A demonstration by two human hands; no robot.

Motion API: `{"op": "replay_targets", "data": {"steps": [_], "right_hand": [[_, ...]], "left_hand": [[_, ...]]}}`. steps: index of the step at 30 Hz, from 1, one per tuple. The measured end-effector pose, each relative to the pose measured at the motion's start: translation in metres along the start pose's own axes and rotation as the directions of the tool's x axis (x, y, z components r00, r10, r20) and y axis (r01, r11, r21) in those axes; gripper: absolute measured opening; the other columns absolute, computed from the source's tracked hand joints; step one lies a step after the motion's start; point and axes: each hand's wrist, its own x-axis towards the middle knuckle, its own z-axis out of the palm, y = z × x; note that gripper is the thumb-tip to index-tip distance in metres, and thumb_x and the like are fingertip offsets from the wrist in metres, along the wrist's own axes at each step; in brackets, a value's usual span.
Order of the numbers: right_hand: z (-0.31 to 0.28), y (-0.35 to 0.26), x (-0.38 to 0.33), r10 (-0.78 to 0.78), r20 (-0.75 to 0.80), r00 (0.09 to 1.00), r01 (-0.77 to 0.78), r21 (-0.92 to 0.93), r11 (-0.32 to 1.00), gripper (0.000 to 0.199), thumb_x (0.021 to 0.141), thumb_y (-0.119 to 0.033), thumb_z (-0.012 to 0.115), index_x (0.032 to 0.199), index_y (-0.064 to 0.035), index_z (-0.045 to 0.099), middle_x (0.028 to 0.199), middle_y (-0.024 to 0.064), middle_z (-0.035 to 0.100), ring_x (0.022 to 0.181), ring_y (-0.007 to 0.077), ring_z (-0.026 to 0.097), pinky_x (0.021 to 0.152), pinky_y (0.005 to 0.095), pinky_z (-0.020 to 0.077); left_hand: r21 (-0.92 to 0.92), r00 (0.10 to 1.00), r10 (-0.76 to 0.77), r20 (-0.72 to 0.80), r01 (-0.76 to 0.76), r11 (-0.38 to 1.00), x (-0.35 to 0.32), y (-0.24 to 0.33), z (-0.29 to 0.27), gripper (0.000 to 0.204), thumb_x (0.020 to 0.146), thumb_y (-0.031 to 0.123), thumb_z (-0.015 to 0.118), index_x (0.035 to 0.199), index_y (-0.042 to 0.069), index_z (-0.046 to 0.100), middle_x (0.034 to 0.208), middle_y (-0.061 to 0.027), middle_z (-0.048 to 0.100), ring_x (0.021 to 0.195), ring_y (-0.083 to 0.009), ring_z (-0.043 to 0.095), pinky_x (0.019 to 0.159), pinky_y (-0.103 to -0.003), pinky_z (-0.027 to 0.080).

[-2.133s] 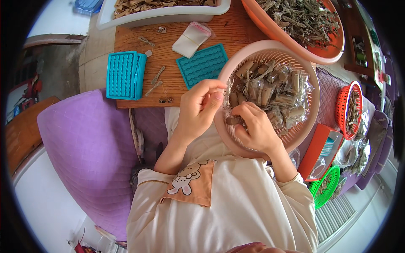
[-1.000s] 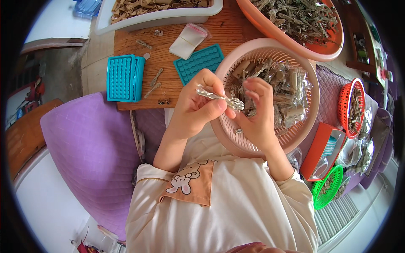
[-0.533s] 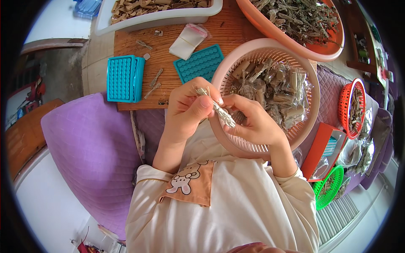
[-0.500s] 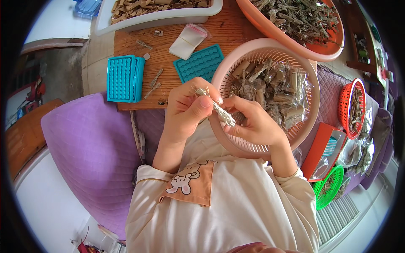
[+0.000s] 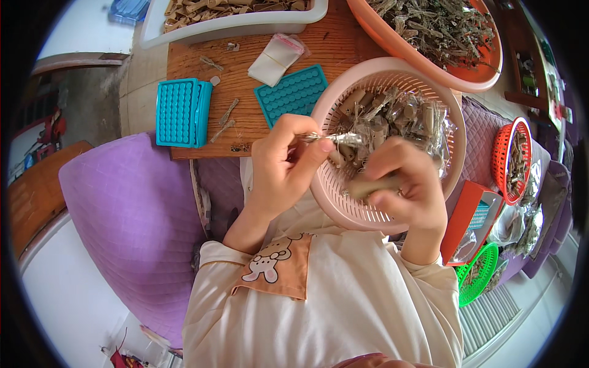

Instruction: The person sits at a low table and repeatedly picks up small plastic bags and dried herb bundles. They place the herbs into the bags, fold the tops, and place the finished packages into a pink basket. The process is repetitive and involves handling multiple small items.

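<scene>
My left hand (image 5: 283,167), in front of the pink basket's left rim, pinches a small bundle of thin, pale dried stems (image 5: 345,139) between thumb and fingertips. The bundle points right, over the basket. Somewhat lower and to the right, my right hand (image 5: 412,183) is smeared by motion, with its fingers round a short tan tube (image 5: 370,185). The two held things are apart. Below both hands stands the round pink slotted basket (image 5: 453,98), heaped with similar tan tubes and dried bundles in clear plastic wraps (image 5: 423,144).
An orange basin (image 5: 491,78) of dried stems stands far right, a white tub (image 5: 245,29) of tan pieces far left. Teal trays (image 5: 178,113), another teal tray (image 5: 291,95) and clear bags (image 5: 275,60) lie on the wooden table (image 5: 202,58). Red (image 5: 503,156) and green baskets (image 5: 486,274) sit right.
My right hand has left the bundle, moved right and down, and now has a tan tube in it. My left hand keeps the bundle, which has swung to point nearly straight right.
</scene>
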Motion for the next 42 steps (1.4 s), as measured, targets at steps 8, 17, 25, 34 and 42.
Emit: {"op": "replay_targets", "data": {"steps": [8,17,25,34,42], "right_hand": [[0.022,0.001,0.006,0.381,-0.415,0.827,-0.266,0.308,0.913,0.025,0.078,-0.011,0.065,0.092,0.0049,0.053,0.081,0.0051,0.058,0.071,0.0065,0.054,0.056,0.0189,0.0449],[0.011,-0.006,0.002,0.139,-0.124,0.982,-0.163,-0.209,0.964,0.025,0.06,-0.006,0.073,0.082,-0.0027,0.062,0.071,0.0049,0.054,0.056,0.0123,0.049,0.048,0.0239,0.0377],[0.021,0.01,0.006,0.318,-0.416,0.852,-0.375,-0.061,0.925,0.024,0.069,-0.009,0.07,0.089,-0.0001,0.061,0.075,0.0049,0.059,0.057,0.0073,0.049,0.052,0.0209,0.0406],[0.019,0.017,0.006,0.508,-0.215,0.834,-0.4,0.398,0.825,0.026,0.082,-0.012,0.06,0.102,0.0046,0.056,0.09,0.0078,0.061,0.077,0.0094,0.058,0.068,0.0223,0.0477],[0.02,0.02,0.001,0.423,-0.456,0.783,-0.316,0.295,0.902,0.027,0.08,-0.004,0.059,0.106,0.0045,0.054,0.089,0.0076,0.061,0.072,0.0066,0.055,0.065,0.0181,0.0457]], "left_hand": [[-0.241,0.952,-0.14,0.272,0.209,0.948,-0.01,0.009,0.008,0.014,0.085,0.015,0.055,0.084,0.002,0.05,0.068,-0.0047,0.059,0.059,-0.0052,0.054,0.051,-0.017,0.04],[-0.412,0.997,-0.077,0.013,0.076,0.908,-0.014,-0.008,0.015,0.012,0.089,0.015,0.048,0.092,0.004,0.044,0.07,-0.0074,0.058,0.053,-0.0037,0.047,0.046,-0.016,0.036],[-0.607,0.997,-0.07,0.044,0.082,0.79,-0.019,-0.014,0.015,0.015,0.089,0.017,0.049,0.094,0.005,0.041,0.072,-0.0063,0.057,0.051,-0.0033,0.042,0.047,-0.016,0.035],[-0.035,0.996,-0.071,0.05,0.073,0.997,-0.011,-0.02,0.015,0.013,0.085,0.016,0.056,0.088,0.005,0.05,0.059,0.001,0.053,0.051,-0.006,0.05,0.049,-0.02,0.04],[0.28,0.96,0.027,-0.279,0.055,0.959,0.055,-0.063,-0.019,0.027,0.083,0.028,0.055,0.091,0.002,0.054,0.071,-0.0053,0.058,0.065,-0.0083,0.055,0.056,-0.021,0.041]]}}
